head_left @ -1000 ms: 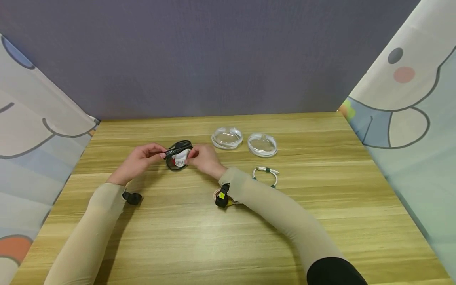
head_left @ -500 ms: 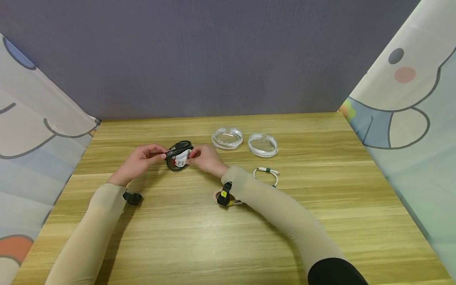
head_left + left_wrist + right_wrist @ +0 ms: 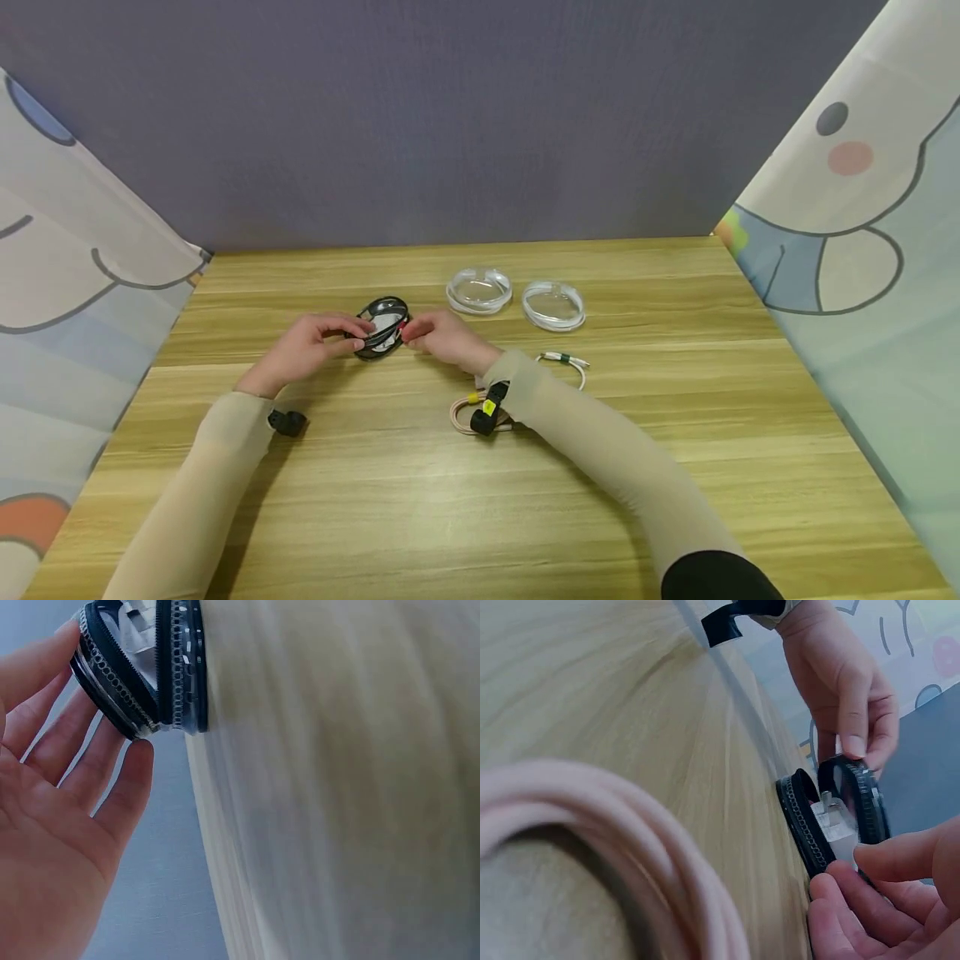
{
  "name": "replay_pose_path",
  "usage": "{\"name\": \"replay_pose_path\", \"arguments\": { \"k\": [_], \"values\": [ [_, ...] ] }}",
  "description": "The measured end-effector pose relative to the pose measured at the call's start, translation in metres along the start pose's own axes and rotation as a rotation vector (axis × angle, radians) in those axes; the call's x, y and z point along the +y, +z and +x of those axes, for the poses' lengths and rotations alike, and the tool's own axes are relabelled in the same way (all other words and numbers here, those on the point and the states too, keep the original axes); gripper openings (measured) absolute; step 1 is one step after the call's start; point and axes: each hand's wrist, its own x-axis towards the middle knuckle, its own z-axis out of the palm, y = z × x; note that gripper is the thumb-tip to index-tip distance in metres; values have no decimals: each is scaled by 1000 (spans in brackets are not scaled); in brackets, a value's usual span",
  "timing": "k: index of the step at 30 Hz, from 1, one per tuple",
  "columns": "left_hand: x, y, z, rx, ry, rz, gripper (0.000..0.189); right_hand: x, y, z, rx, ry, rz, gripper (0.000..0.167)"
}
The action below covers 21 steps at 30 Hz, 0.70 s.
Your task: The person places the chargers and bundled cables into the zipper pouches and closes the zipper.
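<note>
A small round zip case [image 3: 367, 353] with black edges, clear sides and white contents [image 3: 832, 825] stands partly open on the table. My left hand [image 3: 303, 350] pinches the edge of its tilted lid [image 3: 871, 806] between thumb and fingers. In the left wrist view, the black zip teeth [image 3: 177, 667] show beside those fingers. On the opposite side my right hand [image 3: 446, 342] grips the case's edge, its thumb at the lid and its fingers at the base [image 3: 802, 825]. A small red bit [image 3: 402, 327] shows beside the right fingertips.
Two coiled white cables [image 3: 480, 311] lie behind to the right. A short white cable [image 3: 581, 375] with a green tie sits nearer. A coiled pinkish cable [image 3: 462, 422] with a yellow tie lies partly under the right wrist camera [image 3: 483, 422]. A grey panel [image 3: 465, 125] rises behind the table.
The case's lid has come down over the white contents. My right fingers have shifted from the white contents to the case's right edge; my left hand has moved slightly right.
</note>
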Motion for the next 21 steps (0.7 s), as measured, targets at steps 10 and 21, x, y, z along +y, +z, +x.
{"name": "replay_pose_path", "arguments": {
  "k": [10,21],
  "values": [
    [-5,4,1,-8,107,134,9,5,-17,-14,-25,-18,-33,24],
    [6,8,2,-21,105,244,22,9,-38,-38,-25,-48,-3,25]
  ]
}}
